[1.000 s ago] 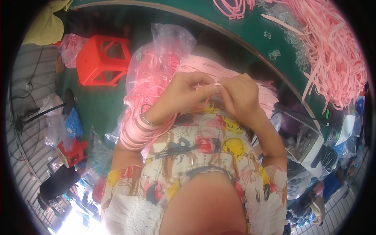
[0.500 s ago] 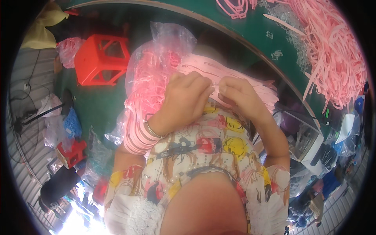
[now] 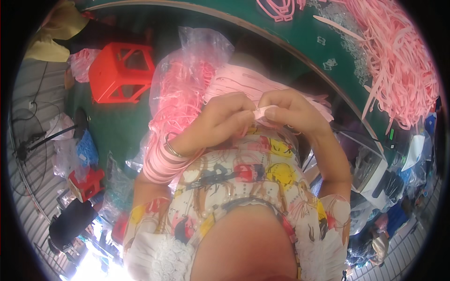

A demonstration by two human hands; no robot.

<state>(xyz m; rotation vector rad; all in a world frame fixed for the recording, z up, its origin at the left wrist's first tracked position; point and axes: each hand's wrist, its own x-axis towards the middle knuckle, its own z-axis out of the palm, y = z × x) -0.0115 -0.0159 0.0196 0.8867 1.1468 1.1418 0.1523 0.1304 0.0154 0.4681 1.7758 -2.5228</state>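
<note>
Between my two hands, just above my lap, is a pink strap [image 3: 263,111]. My left hand [image 3: 225,117] pinches it from the left, fingers closed. My right hand [image 3: 293,112] grips it from the right with thumb and fingers pressed together. Whether a small fitting sits between the fingertips I cannot make out. Several looped pink straps [image 3: 157,161] hang around my left forearm, behind a metal bangle [image 3: 170,149]. A flat bundle of pale pink straps [image 3: 248,80] lies beyond my hands. To its left, a clear plastic bag [image 3: 206,42] holds brighter pink straps [image 3: 180,89].
On the green table [image 3: 276,42], a big heap of pink straps [image 3: 393,61] lies at the right, beside scattered clear buckles [image 3: 354,51]. The table's curved edge [image 3: 300,54] runs beyond my lap. A red stool [image 3: 119,72] stands at the left; a smaller red stool [image 3: 86,183] is nearer.
My hands have turned, bringing the thumbs and more of the pink strap into view between them. My left wrist and its loops have shifted slightly left and lower.
</note>
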